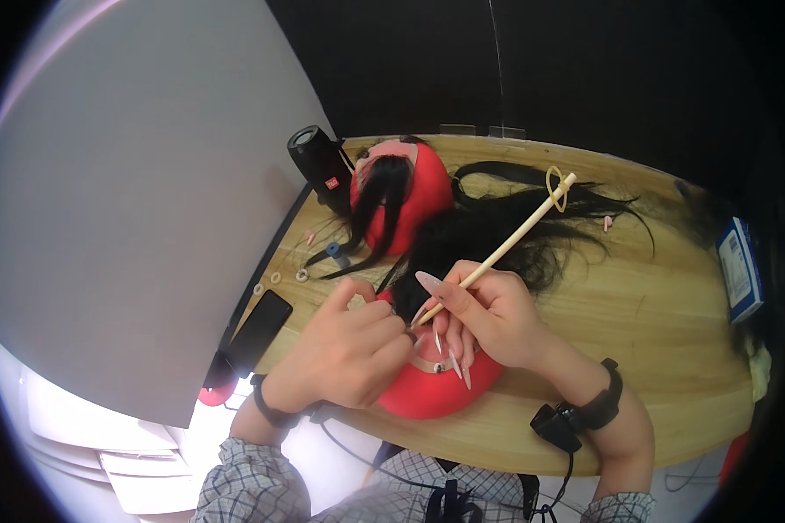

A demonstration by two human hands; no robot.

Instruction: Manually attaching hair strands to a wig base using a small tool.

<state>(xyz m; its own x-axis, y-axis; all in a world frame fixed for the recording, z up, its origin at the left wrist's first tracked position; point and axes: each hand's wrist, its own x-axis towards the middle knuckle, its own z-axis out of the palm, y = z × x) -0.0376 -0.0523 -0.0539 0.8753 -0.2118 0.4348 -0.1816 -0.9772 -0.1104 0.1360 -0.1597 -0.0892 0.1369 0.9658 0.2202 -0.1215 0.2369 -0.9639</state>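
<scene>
A wide wooden table [637, 349] with a rounded edge fills the middle of the view, and a large pale grey panel [131, 218] stands at its left side. On the table lies a mass of long black hair [506, 231], which spreads from the centre toward the right. Two red mannequin heads are there: the far red head [423, 196] lies near the back edge with a strand of black hair over it, and the near red head [427, 397] lies at the front edge, directly under the person's hands. The left hand [349, 349] is curled with its fingers bent in, and it presses on the near red head at the place where the black hair begins; what it pinches there, if anything, cannot be seen. The right hand [488, 318], which has long pointed nails, pinches a thin wooden stick [515, 240] between thumb and fingers like a pen. The stick goes up and to the right over the hair, and a yellow loop [556, 187] hangs near its far end. A black cylinder speaker [323, 166] stands beside the far red head. A black phone [257, 331] lies flat at the left edge of the table, just beside the left hand. A blue and white box [740, 270] lies at the right edge. Some small rings [302, 275] lie scattered between the phone and the far head.
</scene>
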